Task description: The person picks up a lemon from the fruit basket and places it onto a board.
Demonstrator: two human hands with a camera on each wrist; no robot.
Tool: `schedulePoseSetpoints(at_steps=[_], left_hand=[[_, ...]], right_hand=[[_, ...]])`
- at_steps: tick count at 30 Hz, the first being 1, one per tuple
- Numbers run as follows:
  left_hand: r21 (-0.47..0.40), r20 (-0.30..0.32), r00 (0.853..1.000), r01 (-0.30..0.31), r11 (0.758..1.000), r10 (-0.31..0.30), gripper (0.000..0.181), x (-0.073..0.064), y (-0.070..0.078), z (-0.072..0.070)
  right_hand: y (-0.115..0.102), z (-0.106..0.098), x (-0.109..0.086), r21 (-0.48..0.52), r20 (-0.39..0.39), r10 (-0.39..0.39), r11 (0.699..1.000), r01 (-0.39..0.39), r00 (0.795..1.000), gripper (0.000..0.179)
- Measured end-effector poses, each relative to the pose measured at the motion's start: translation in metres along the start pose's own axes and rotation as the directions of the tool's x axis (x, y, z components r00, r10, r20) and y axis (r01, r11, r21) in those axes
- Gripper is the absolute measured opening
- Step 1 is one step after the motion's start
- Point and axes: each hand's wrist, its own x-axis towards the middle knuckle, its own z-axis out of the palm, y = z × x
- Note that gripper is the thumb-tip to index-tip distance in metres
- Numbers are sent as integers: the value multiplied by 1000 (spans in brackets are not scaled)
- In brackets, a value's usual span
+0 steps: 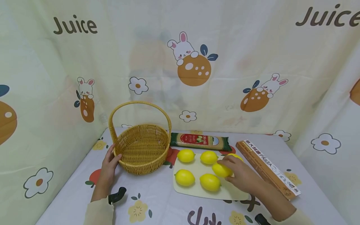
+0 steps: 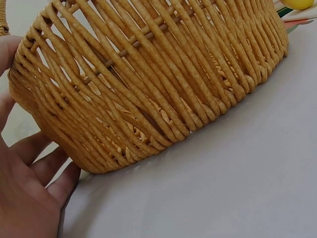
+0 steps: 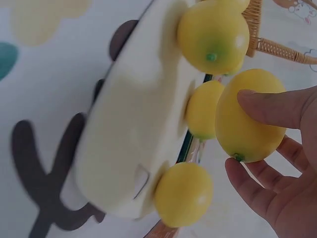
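My left hand (image 1: pixel 109 162) grips the left side of a round wicker basket (image 1: pixel 142 168) with a tall arched handle. Its thumb lies over the rim, with the other fingers against the outer wall. Inside the basket only the woven bottom shows. Over a cream cutting board (image 1: pixel 194 191), my right hand (image 1: pixel 243 175) pinches a yellow lemon (image 3: pixel 250 129) between thumb and fingers, raised above the board in the right wrist view. Several more lemons lie on the board, among them a front left lemon (image 1: pixel 184 178) and a back right lemon (image 1: pixel 235 156) partly hidden by the right hand.
Behind the board lies a green pasta packet (image 1: pixel 201 141), close to the basket's right side. A long brown and white pasta box (image 1: pixel 268 168) slants along the right of the board. A printed curtain (image 1: pixel 157 56) hangs behind the cloth-covered table (image 1: pixel 157 200).
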Motion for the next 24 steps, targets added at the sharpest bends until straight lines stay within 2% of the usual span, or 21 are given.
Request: schedulePoseSetpoints(at_steps=[12,18,24], left_hand=[[-8,8,1000,-5,1000,5,66,-1,1,0],[-10,16,1000,4,1000,-4,64,-1,2,-1],[-10,24,1000,-1,1000,2,66,-2,2,-2]], right_hand=[[17,5,-23,-17,56,111,994,-110,992,59],[24,7,-34,-22,44,121,992,-121,992,59],[27,10,-42,-27,61,165,986,-164,984,57]])
